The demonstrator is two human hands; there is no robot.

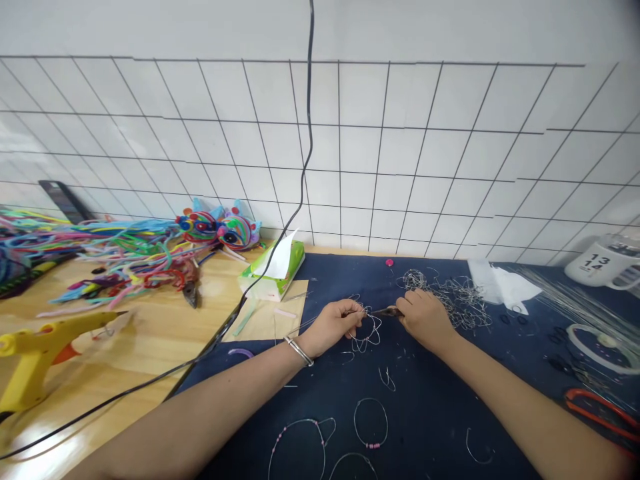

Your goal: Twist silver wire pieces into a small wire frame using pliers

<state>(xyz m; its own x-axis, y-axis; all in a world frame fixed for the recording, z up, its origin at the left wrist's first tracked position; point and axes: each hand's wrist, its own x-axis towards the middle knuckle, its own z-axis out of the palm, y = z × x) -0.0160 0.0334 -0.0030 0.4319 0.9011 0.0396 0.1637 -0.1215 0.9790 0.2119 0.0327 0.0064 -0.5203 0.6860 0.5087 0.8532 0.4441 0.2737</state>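
My left hand [337, 323] pinches a bent wire piece [367, 337] with looped, petal-like shapes, above the dark blue cloth. In my right hand [423, 317] is a pair of pliers [385, 312], fingers wrapped round the handles. The pliers' jaws point left and meet the wire close to my left fingertips; the exact grip is too small to make out. Nearer to me lie a wire ring with pink beads [371, 427], a larger beaded wire loop [300, 433] and a small bent wire [387, 379].
A tangled wire heap [463, 300] lies beyond my right hand. To the left are a tissue box [275, 270], a yellow glue gun [50, 353] and colourful pipe cleaners [130, 247]. A black cable [305, 167] hangs across. At right are a white mug [597, 263] and red-handled scissors [600, 410].
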